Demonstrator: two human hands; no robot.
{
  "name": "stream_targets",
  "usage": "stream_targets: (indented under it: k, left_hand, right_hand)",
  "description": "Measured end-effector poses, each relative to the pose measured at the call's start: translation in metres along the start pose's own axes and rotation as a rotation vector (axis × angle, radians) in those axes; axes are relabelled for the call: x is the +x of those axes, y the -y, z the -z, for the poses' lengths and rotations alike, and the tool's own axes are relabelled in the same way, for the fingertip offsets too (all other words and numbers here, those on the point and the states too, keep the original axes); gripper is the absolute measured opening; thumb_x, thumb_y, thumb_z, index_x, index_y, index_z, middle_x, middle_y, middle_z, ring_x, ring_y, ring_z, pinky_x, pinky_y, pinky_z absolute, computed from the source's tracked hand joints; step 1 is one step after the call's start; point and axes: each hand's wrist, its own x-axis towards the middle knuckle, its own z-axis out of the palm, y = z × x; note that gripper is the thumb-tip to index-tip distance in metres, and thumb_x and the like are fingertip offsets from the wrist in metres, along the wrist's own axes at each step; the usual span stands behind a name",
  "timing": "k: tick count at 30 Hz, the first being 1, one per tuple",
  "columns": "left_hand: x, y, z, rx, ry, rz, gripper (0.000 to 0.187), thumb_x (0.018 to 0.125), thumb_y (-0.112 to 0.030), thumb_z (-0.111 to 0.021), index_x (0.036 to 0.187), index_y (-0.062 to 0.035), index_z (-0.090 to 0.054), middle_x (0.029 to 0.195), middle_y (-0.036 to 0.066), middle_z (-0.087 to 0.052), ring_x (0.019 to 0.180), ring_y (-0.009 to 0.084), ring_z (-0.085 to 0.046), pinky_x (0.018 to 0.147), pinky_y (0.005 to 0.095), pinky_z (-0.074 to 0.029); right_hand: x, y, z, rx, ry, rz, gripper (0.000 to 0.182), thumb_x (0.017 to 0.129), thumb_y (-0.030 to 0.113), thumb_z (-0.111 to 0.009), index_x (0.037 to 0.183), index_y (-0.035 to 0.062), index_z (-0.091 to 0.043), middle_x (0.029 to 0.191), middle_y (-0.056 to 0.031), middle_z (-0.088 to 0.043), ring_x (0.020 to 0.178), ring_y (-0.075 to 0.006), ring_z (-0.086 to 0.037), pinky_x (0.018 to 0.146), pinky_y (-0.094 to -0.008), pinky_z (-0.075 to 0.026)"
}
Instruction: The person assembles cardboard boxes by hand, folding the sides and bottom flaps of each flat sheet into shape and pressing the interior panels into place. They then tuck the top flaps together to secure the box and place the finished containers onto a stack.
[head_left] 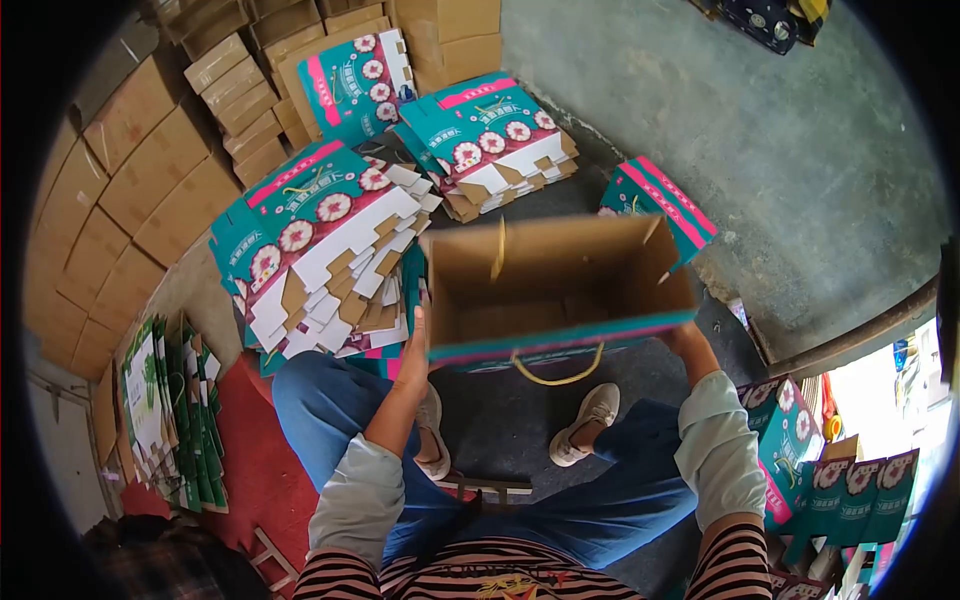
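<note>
Along the left and far side, stacked plain brown cardboard cartons. In front of these, a wide pile of flattened teal, magenta and white printed cartons. Held at both ends, just beyond the blue-trousered knees, an open rectangular teal box with a bare brown cardboard interior, mouth toward the camera. Farther off, a smaller pile of matching flattened cartons. Gripping the box's left end, the left hand; gripping its near right corner, the right hand, fingers mostly hidden. On the near side, a looped yellow cord handle.
</note>
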Motion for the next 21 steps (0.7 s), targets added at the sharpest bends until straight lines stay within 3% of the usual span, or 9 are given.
stream_targets:
  k: [2, 4, 7, 9, 12, 13, 16, 19, 21]
  left_hand:
    - [0.010, 0.025, 0.007, -0.081, 0.075, 0.032, 0.088, 0.084, -0.077, -0.035, 0.137, -0.0080, -0.046, 0.133, 0.017, -0.050, 0.122, 0.0290, -0.047, 0.095, 0.0450, -0.042]
    - [0.020, 0.048, 0.019, -0.058, 0.121, 0.075, 0.091, 0.082, -0.078, -0.037, 0.139, -0.0072, -0.043, 0.136, 0.017, -0.047, 0.125, 0.0287, -0.045, 0.096, 0.0459, -0.041]
    - [0.008, 0.043, 0.019, 0.013, 0.063, 0.227, 0.085, 0.085, -0.073, -0.040, 0.137, -0.0051, -0.045, 0.134, 0.018, -0.049, 0.125, 0.0276, -0.046, 0.097, 0.0420, -0.041]
    - [-0.009, 0.024, 0.011, 0.153, -0.015, 0.305, 0.076, 0.087, -0.065, -0.048, 0.132, -0.0038, -0.049, 0.130, 0.019, -0.052, 0.123, 0.0266, -0.048, 0.095, 0.0386, -0.042]
    - [-0.010, 0.038, 0.003, 0.431, -0.066, 0.008, 0.057, 0.087, -0.048, -0.061, 0.119, -0.0004, -0.058, 0.117, 0.020, -0.059, 0.114, 0.0249, -0.053, 0.089, 0.0373, -0.045]
    - [-0.001, 0.049, 0.000, 0.489, -0.093, -0.273, 0.042, 0.085, -0.034, -0.066, 0.108, 0.0016, -0.062, 0.105, 0.019, -0.063, 0.106, 0.0276, -0.057, 0.086, 0.0408, -0.045]
    - [-0.022, 0.033, -0.023, 0.745, -0.070, -0.619, 0.040, 0.088, -0.034, -0.062, 0.106, 0.0017, -0.062, 0.103, 0.020, -0.062, 0.102, 0.0318, -0.057, 0.088, 0.0426, -0.043]
    - [-0.024, 0.030, -0.032, 0.887, 0.126, -0.611, 0.045, 0.091, -0.040, -0.055, 0.104, 0.0020, -0.062, 0.107, 0.020, -0.060, 0.102, 0.0363, -0.055, 0.088, 0.0426, -0.043]
    - [-0.028, 0.017, -0.036, 1.004, 0.259, -0.551, 0.055, 0.092, -0.049, -0.050, 0.106, 0.0035, -0.059, 0.109, 0.022, -0.059, 0.106, 0.0375, -0.054, 0.090, 0.0434, -0.042]
  right_hand:
    - [0.020, -0.033, 0.018, -0.123, 0.183, 0.152, 0.051, 0.094, 0.037, -0.049, 0.133, 0.0032, -0.048, 0.124, -0.0156, -0.058, 0.107, -0.0247, -0.060, 0.092, -0.0382, -0.048]
    - [0.019, -0.022, 0.007, -0.006, 0.202, -0.110, 0.044, 0.095, 0.030, -0.050, 0.129, 0.0025, -0.052, 0.118, -0.0155, -0.061, 0.100, -0.0235, -0.064, 0.090, -0.0352, -0.050]
    - [0.029, -0.033, 0.011, -0.006, 0.283, -0.178, 0.043, 0.093, 0.028, -0.052, 0.128, 0.0024, -0.053, 0.116, -0.0153, -0.063, 0.096, -0.0236, -0.065, 0.087, -0.0363, -0.051]
    - [0.007, -0.019, -0.006, -0.159, 0.179, -0.189, 0.042, 0.094, 0.030, -0.050, 0.126, 0.0030, -0.055, 0.114, -0.0162, -0.063, 0.098, -0.0249, -0.064, 0.087, -0.0381, -0.050]
    - [0.030, -0.030, -0.003, -0.738, 0.129, -0.010, 0.040, 0.094, 0.032, -0.047, 0.121, 0.0046, -0.059, 0.113, -0.0170, -0.064, 0.099, -0.0292, -0.063, 0.088, -0.0417, -0.048]
    - [0.035, -0.032, -0.004, -0.987, 0.127, 0.085, 0.040, 0.094, 0.032, -0.047, 0.120, 0.0053, -0.060, 0.113, -0.0172, -0.064, 0.099, -0.0311, -0.063, 0.088, -0.0431, -0.048]
    - [0.013, -0.034, -0.027, -1.238, 0.013, 0.467, 0.038, 0.091, 0.035, -0.050, 0.111, 0.0059, -0.065, 0.110, -0.0157, -0.065, 0.101, -0.0344, -0.062, 0.088, -0.0449, -0.046]
    - [0.009, -0.025, -0.048, -1.741, 0.239, 0.708, 0.034, 0.088, 0.033, -0.054, 0.105, 0.0054, -0.066, 0.109, -0.0135, -0.065, 0.101, -0.0340, -0.061, 0.088, -0.0447, -0.047]
    - [0.007, -0.021, -0.066, -1.893, 0.381, 0.467, 0.033, 0.088, 0.031, -0.054, 0.104, 0.0052, -0.066, 0.109, -0.0130, -0.065, 0.104, -0.0323, -0.061, 0.088, -0.0447, -0.047]
